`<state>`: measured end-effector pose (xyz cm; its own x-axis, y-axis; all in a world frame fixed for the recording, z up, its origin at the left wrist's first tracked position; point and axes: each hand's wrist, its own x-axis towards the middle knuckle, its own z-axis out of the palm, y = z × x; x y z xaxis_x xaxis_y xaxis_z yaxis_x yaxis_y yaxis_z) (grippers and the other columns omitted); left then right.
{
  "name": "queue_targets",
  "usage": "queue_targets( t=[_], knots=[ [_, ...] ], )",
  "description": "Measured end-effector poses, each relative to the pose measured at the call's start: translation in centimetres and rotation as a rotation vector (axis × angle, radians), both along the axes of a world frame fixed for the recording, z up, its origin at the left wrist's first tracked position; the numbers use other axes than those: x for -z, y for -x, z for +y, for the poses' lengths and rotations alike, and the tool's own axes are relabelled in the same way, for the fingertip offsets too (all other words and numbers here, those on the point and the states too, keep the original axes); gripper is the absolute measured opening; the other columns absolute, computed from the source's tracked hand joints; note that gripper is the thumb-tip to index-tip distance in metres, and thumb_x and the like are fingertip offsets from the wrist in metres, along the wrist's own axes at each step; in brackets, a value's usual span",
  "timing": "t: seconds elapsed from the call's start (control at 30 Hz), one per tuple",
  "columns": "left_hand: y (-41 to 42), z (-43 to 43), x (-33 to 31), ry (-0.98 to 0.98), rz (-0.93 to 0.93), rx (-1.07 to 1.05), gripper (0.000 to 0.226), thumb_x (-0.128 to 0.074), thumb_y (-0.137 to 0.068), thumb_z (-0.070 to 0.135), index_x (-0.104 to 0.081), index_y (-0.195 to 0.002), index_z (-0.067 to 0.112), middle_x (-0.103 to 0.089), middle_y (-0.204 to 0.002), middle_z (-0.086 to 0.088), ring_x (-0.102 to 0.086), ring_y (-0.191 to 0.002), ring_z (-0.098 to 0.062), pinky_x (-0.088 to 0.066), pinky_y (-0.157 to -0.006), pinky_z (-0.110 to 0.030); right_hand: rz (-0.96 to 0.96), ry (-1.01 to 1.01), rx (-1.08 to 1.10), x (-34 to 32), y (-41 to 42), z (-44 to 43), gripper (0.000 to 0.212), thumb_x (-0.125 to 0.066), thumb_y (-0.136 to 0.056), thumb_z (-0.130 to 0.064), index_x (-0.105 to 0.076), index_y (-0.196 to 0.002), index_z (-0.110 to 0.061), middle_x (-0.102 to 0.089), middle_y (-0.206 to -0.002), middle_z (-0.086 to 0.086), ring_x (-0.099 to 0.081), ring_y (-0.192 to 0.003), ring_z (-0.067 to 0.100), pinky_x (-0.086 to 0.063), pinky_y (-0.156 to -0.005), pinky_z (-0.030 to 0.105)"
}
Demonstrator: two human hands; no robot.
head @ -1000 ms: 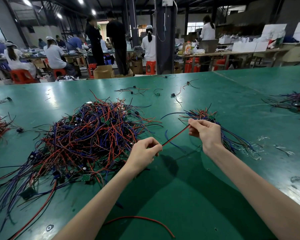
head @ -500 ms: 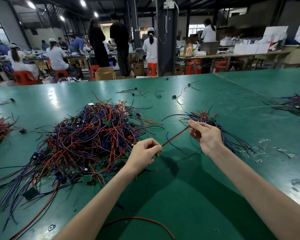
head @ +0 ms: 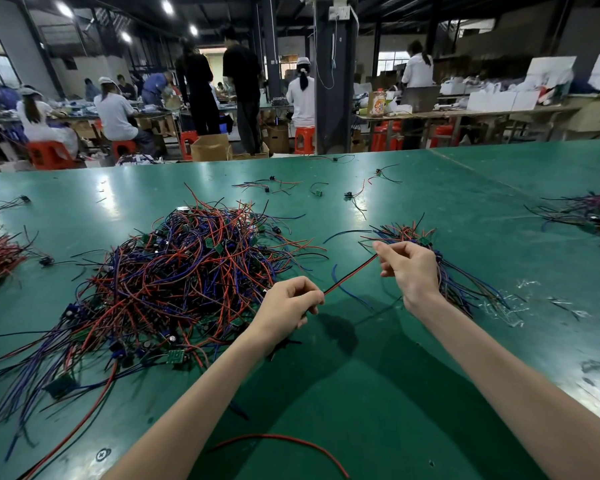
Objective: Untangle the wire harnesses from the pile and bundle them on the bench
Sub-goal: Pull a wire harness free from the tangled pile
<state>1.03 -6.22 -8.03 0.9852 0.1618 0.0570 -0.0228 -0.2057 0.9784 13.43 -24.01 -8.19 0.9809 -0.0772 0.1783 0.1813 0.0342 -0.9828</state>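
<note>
- One thin red-and-black wire (head: 350, 277) stretches taut between both hands, just above the green bench top (head: 378, 393).
- The left hand (head: 288, 303) grips its lower end in curled fingers. The right hand (head: 411, 268) pinches the upper end.
- The big tangled pile of red, blue and black wire harnesses (head: 187, 271) lies just left of the left hand.
- A smaller bunch of like wires (head: 471, 289) lies behind the right hand.
- A loose red wire (head: 274, 438) curves between the forearms.
- Workers (head: 115, 112) sit at far tables.
</note>
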Motion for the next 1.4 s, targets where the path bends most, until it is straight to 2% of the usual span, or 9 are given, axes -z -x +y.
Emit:
queue_targets(
  t=[0.2,0.43,0.63,0.8,0.93,1.13,1.4],
  knots=[
    [0.1,-0.1,0.1,-0.018,0.01,0.0,0.022,-0.058,-0.09,0.006,-0.06,-0.068,0.011,-0.055,-0.059,-0.004,-0.036,-0.036,-0.009,-0.029,-0.038,-0.015,0.027,-0.02,-0.024,0.3,-0.2,0.0,0.025,-0.076,-0.079,-0.026,-0.063,-0.07,-0.007,-0.057,-0.059,0.002,-0.05,-0.042,0.005,-0.046,-0.045,0.019],
    [0.1,-0.1,0.3,-0.038,0.012,-0.009,0.022,-0.058,-0.089,0.004,-0.059,-0.067,0.01,-0.055,-0.059,-0.004,-0.035,-0.036,-0.009,-0.028,-0.038,-0.015,0.044,-0.027,-0.087,0.4,0.2,0.3,0.026,-0.07,-0.084,-0.025,-0.058,-0.068,-0.009,-0.052,-0.058,0.001,-0.05,-0.04,0.008,-0.048,-0.053,0.026],
    [0.1,0.3,0.4,-0.022,0.012,-0.024,0.022,-0.057,-0.089,0.003,-0.059,-0.068,0.009,-0.056,-0.058,-0.003,-0.035,-0.036,-0.009,-0.029,-0.038,-0.016,0.194,-0.349,-0.293,-0.7,1.1,0.3,0.01,-0.061,-0.087,-0.005,-0.06,-0.077,-0.003,-0.062,-0.066,0.006,-0.059,-0.052,0.01,-0.054,-0.051,0.023],
    [0.2,0.2,0.3,-0.015,0.021,-0.009,0.021,-0.058,-0.089,0.005,-0.06,-0.069,0.009,-0.056,-0.057,-0.001,-0.034,-0.036,-0.01,-0.028,-0.037,-0.016,0.289,-0.514,-0.387,-1.0,1.6,0.2,0.011,-0.055,-0.089,-0.001,-0.06,-0.079,-0.001,-0.068,-0.061,0.006,-0.061,-0.049,0.011,-0.055,-0.052,0.022],
    [0.3,0.1,0.3,-0.033,0.009,0.006,0.02,-0.058,-0.09,0.005,-0.06,-0.07,0.009,-0.057,-0.058,-0.002,-0.035,-0.037,-0.01,-0.029,-0.038,-0.016,0.336,-0.491,-0.389,-1.2,1.6,-0.1,0.008,-0.062,-0.085,-0.007,-0.066,-0.08,-0.002,-0.068,-0.062,0.004,-0.059,-0.048,0.009,-0.053,-0.049,0.022],
    [0.2,0.0,0.2,-0.068,-0.026,0.048,0.018,-0.06,-0.09,0.007,-0.062,-0.072,0.01,-0.059,-0.059,0.001,-0.037,-0.038,-0.009,-0.03,-0.039,-0.015,0.344,-0.443,-0.313,-1.3,1.2,-0.1,0.014,-0.07,-0.08,-0.011,-0.062,-0.072,-0.002,-0.063,-0.055,0.003,-0.056,-0.045,0.009,-0.051,-0.047,0.02],
    [0.2,0.1,0.2,-0.083,-0.037,0.042,0.018,-0.061,-0.089,0.007,-0.062,-0.072,0.011,-0.061,-0.06,0.001,-0.037,-0.04,-0.011,-0.03,-0.04,-0.016,0.306,-0.461,-0.37,-1.5,1.0,-0.2,0.012,-0.055,-0.089,-0.001,-0.061,-0.081,0.004,-0.067,-0.059,0.005,-0.061,-0.048,0.01,-0.055,-0.051,0.022]
  ],
)
